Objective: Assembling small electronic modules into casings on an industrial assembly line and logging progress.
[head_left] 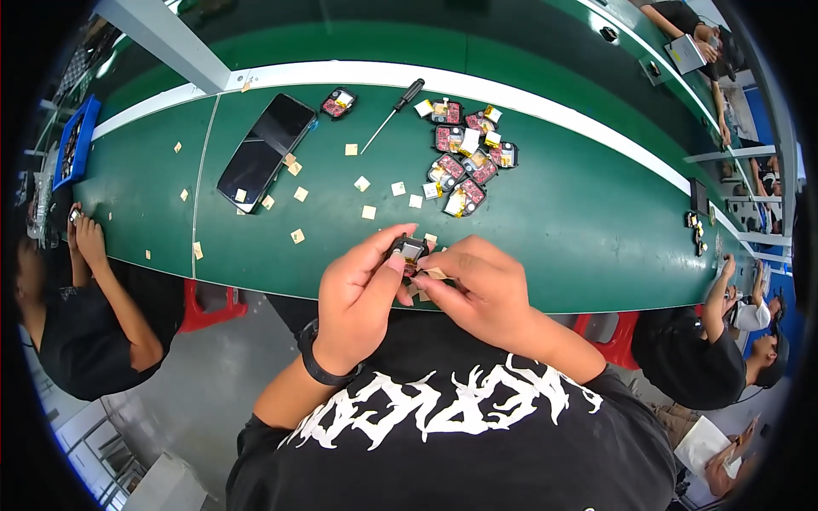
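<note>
My left hand (354,294) grips a small black electronic device case (411,248), held low over the table's near edge. The case's open side shows a silvery battery and a bit of red circuit board. My right hand (486,285) is closed at the case's right side, thumb and fingers pinching a small pale yellow square (437,273). Part of that square is hidden by the fingers. Beyond my hands lies a cluster of similar open cases (462,196) with red boards, white batteries and yellow tape. Several pale squares (369,212) are scattered over the green table (579,221).
A dark smartphone (266,153) lies at the left, near a single open case (338,102). A screwdriver (396,112) points toward me at the back. A blue tray (77,140) stands far left. Seated people work on both sides, by red stools (204,311). A white post (166,38) rises behind.
</note>
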### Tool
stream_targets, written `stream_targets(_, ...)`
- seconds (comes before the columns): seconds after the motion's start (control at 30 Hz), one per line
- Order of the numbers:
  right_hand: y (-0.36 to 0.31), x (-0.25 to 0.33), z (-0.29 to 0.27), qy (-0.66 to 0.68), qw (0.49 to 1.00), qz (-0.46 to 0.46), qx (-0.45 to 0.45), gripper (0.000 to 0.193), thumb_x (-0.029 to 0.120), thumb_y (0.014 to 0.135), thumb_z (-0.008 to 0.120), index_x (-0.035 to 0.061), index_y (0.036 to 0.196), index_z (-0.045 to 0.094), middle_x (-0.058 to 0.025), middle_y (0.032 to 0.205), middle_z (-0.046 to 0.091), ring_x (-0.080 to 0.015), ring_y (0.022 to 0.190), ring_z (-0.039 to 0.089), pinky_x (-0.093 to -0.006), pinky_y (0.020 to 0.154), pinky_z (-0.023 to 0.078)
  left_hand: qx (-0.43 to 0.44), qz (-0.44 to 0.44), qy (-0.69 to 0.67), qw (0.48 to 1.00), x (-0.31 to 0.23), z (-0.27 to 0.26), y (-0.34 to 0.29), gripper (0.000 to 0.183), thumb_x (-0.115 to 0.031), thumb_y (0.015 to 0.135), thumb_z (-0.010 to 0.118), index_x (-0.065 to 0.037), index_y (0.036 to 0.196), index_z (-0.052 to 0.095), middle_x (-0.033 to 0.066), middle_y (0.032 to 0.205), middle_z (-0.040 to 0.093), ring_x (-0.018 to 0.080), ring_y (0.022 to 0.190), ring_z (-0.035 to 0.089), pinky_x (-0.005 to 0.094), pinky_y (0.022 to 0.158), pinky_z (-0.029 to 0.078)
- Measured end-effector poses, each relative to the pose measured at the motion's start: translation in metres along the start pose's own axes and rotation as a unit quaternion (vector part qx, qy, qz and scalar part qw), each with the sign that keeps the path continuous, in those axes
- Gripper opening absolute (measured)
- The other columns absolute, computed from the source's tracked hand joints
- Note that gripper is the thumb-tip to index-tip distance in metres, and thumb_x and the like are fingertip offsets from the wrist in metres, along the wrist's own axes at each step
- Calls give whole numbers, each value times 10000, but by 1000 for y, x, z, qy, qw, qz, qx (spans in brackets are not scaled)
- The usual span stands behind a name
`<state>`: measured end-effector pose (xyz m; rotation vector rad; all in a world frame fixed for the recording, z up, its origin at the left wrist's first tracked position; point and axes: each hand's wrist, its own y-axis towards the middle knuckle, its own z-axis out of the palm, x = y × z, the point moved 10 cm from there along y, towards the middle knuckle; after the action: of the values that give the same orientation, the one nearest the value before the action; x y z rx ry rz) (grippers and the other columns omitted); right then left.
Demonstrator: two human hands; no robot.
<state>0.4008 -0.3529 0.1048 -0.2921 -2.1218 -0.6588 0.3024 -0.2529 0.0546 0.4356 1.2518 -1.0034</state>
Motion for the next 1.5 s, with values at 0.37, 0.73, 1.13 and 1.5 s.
stream_targets(0.37, -4, 23, 7, -115, 983, -133, 50, 356, 40, 719, 846, 74, 1048, 715, -59, 918, 661, -215, 733, 686, -335, 571, 546, 8, -81, -140, 987, 23, -2, -2, 309, -65, 1055, 505, 59, 1322, 596, 129, 1123, 708, 160, 914, 726, 262, 762, 621)
stream_targets(0.73, -4, -9, 11, -43, 995, 12, 88, 230, 121, 827, 813, 82, 1026, 704, -35, 916, 646, -270, 742, 667, -363, 612, 543, -21, -101, -93, 990, 39, -4, -3, 208, -45, 1029, 573, 46, 1212, 617, 86, 1026, 714, 127, 840, 717, 247, 708, 605)
stream_targets(1.13, 0, -53, -32, -89, 982, 168, 5, 202, 132, 887, 794, 13, 1022, 703, -100, 882, 652, -191, 652, 605, -304, 592, 494, -151, 70, 30, 986, -6, -92, -7, 122, -30, 1000, 552, -29, 1112, 597, 71, 905, 671, 55, 618, 470, 201, 539, 348)
stream_targets(1.5, 3, -74, -39, -278, 944, 156, -85, 526, 306, 714, 918, 61, 1110, 675, -73, 1042, 636, -288, 854, 692, -401, 687, 570, -362, 38, 291, 885, -67, -346, 0, 208, -89, 1016, 570, -20, 1212, 577, 9, 877, 621, 43, 594, 442, 220, 511, 356)
